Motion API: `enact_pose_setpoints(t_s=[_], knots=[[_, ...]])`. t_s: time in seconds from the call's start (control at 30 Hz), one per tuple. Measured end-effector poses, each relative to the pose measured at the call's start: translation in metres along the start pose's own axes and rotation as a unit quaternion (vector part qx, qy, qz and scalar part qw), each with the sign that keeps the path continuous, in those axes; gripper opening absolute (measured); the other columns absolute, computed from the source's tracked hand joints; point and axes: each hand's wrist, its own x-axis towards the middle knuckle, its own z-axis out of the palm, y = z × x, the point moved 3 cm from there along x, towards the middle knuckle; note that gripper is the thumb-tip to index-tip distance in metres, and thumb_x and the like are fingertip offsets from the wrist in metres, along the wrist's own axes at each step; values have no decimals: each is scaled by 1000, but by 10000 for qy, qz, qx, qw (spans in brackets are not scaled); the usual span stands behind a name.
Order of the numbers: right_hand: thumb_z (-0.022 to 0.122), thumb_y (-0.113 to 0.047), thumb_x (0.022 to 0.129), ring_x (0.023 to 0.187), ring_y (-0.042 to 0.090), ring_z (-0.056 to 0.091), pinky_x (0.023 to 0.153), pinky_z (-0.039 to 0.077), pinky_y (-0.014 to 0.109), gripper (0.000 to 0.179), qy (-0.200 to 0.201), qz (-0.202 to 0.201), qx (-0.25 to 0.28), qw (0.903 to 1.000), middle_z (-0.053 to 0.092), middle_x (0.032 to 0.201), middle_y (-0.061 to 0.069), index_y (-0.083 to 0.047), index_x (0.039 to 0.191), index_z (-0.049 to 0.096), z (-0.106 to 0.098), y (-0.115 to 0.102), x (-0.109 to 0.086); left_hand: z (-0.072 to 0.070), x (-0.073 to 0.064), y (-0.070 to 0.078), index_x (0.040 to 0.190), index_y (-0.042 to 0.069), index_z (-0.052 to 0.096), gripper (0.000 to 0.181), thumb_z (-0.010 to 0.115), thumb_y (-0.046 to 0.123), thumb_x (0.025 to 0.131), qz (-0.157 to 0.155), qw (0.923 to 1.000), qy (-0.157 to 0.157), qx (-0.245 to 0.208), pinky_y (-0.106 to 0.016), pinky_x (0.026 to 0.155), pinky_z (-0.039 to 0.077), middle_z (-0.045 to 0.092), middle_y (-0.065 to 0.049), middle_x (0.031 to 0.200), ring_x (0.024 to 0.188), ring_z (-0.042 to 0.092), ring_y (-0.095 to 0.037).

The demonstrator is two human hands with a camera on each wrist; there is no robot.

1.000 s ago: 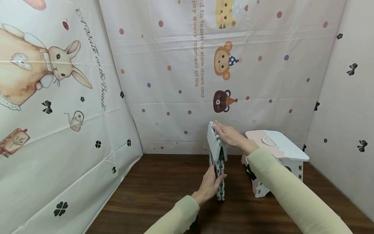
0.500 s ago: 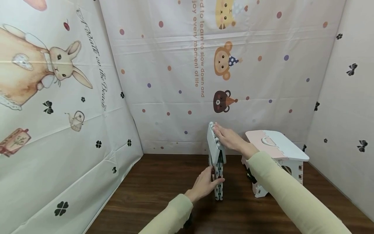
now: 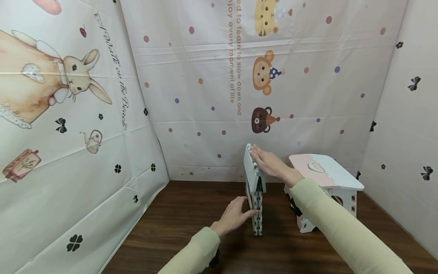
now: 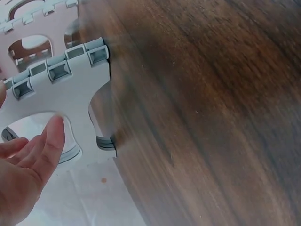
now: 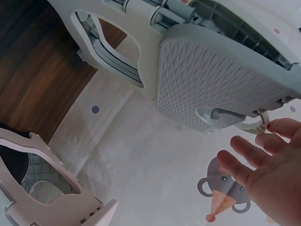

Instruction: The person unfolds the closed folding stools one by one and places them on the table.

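A pale grey-blue folding stool (image 3: 251,173) stands upright on the dark wooden surface, its patterned top halves folded down towards each other. My right hand (image 3: 270,163) rests against its top edge with fingers extended. In the right wrist view, a fingertip touches the stool's small carrying handle (image 5: 256,125). Lower down, my left hand (image 3: 232,215) is beside the stool's legs, thumb and fingers spread apart. From the left wrist camera, loosely stretched fingers (image 4: 52,141) appear in front of the oval opening in the leg panel (image 4: 87,94); whether they touch it I cannot tell.
A pink-and-white folding stool (image 3: 325,169) stands unfolded at the right, partly behind my right sleeve. Printed cloth walls (image 3: 198,152) enclose the wooden surface (image 3: 191,213) at the back and sides.
My left hand has moved left and loosened from the stool's legs, its fingers spreading. The right hand stays at the top edge, its fingers flatter. The grey-blue stool stands almost unmoved.
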Motion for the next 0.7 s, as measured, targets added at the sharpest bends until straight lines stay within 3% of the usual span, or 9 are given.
enact_pose_setpoints(t_s=[0.23,0.37,0.47,0.53,0.6,0.7], knots=[[23,-38,107,142,43,28,115,23,55,57,189,34,120,9997,21,157,24,-1,149,30,0,0,-3,-4,2,5,138,10,50,60,51,52,95,129,9999,-40,100,-37,94,51,58,-7,131,118,58,-17],[24,-29,107,140,45,30,114,25,55,54,700,214,333,9968,28,152,29,6,147,29,1,11,-14,-5,5,10,127,12,57,48,53,48,96,351,9992,-26,178,-25,76,51,63,-5,116,94,59,-8],[28,-15,104,125,46,49,102,40,54,47,847,427,399,9947,39,144,34,12,143,33,10,24,-27,-5,7,13,109,17,60,32,56,45,96,483,9987,3,174,-20,62,45,62,-1,100,75,52,-4],[31,-6,100,108,43,60,88,49,49,43,607,541,470,9956,49,134,35,14,138,39,20,32,-36,-5,8,14,102,20,59,25,58,44,95,508,9985,3,184,-18,58,42,62,-1,95,70,49,-2],[39,0,94,85,36,66,72,51,41,44,79,666,704,9953,62,115,33,16,135,41,34,39,-45,-4,9,14,101,20,58,23,60,42,94,480,9986,-21,202,-18,58,42,62,-1,95,70,49,-1],[48,3,87,69,30,68,63,56,39,50,-996,699,1567,9801,69,86,27,17,134,40,54,44,-57,-2,11,15,106,19,59,25,62,41,93,396,9990,-118,192,-18,60,44,63,-1,99,73,52,1]])
